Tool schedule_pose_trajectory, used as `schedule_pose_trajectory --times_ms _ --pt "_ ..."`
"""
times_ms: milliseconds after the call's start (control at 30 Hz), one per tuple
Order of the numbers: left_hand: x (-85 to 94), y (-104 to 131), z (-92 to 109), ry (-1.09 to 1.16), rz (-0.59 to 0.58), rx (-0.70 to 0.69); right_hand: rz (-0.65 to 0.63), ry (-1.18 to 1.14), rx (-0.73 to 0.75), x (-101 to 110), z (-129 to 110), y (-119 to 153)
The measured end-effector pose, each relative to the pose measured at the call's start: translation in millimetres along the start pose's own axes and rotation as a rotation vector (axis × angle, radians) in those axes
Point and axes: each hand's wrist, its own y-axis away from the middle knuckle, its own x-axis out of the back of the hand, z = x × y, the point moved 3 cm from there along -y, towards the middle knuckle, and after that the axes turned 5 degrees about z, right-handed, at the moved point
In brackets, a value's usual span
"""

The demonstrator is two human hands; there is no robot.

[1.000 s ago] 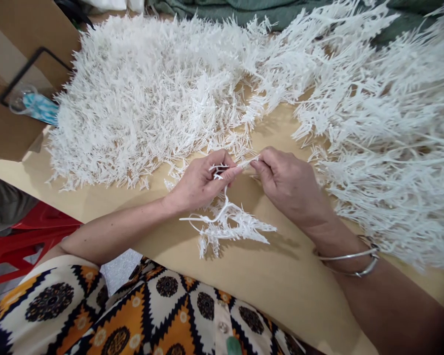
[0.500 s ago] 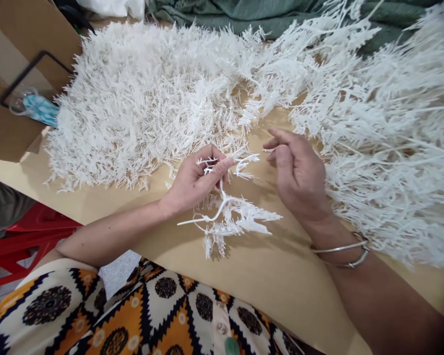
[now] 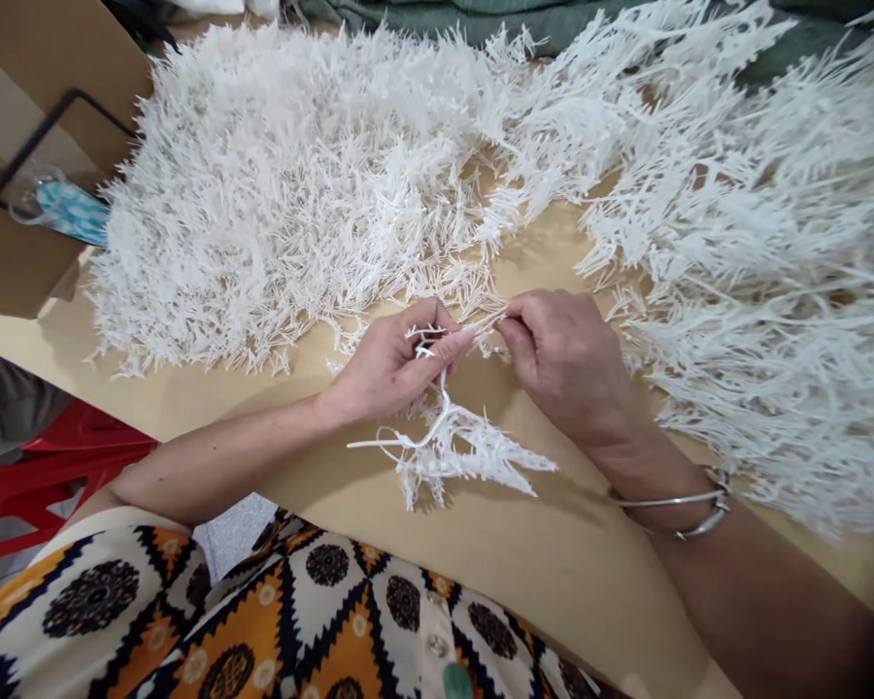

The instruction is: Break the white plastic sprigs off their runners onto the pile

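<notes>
Between thumb and fingers, my left hand [image 3: 400, 359] pinches a white artificial plant sprig [image 3: 466, 447]. Its curved stem and feathery side branches hang below the hand, close over the tabletop. My right hand [image 3: 568, 364] is closed at the sprig's upper tip, thumb against index finger, on thin white strands that stretch across from the left hand. A bangle circles my right wrist. Just beyond both hands spreads a dense heap of small white plastic sprigs [image 3: 284, 194]. Longer white branches [image 3: 772, 291] lie in a pile to the right of my right hand.
A cardboard box [image 3: 36, 165] stands at the far left, with a black wire handle and a blue-and-white patterned item [image 3: 73, 212] against it. Dark green cloth [image 3: 437, 21] lines the table's far side. A red stool [image 3: 50, 476] is beside the table [image 3: 554, 563] at left.
My right hand has moved left and closed on the sprig's tip; before, it was apart from it with fingers loosely curled. My left hand keeps its pinch, nearly in place.
</notes>
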Motion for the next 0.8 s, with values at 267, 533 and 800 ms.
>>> schedule_pose_trajectory --times_ms 267,533,800 --pt "-2.6 7.5 19.8 0.110 0.039 -0.025 0.163 -0.056 -0.270 17.0 29.1 -4.4" --pt "4.5 -1.7 5.0 0.136 0.104 -0.009 -0.128 -0.671 -0.226 9.3 -15.6 3.4" --pt "3.4 -3.4 -0.1 0.016 0.091 -0.054 -0.171 -0.671 -0.275 4.2 -24.9 3.7"
